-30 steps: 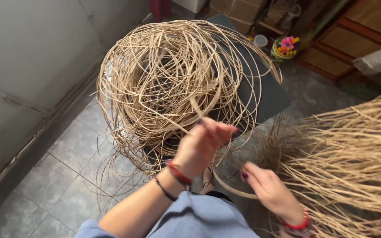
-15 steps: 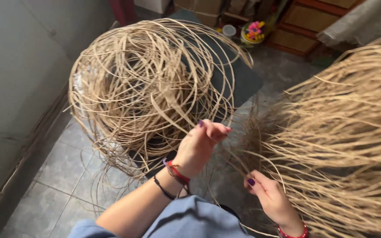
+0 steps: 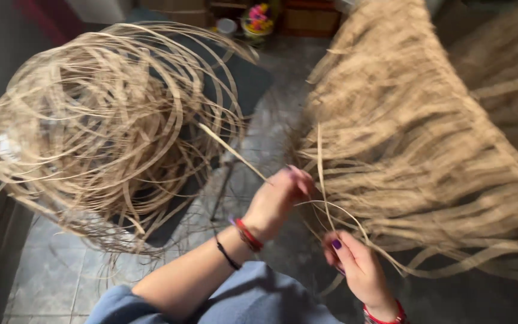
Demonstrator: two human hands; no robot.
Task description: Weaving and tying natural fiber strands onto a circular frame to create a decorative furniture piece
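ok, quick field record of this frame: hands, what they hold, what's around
left hand: raised, pinching a thin cane strip
right hand: lower, fingers closed on thin strips from the bundle
left of hands: loose round coil of cane strips
right of hands: dense hanging bundle of strips
wrists: red bands on both, black band on left
floor: grey tiles
image: motion-blurred
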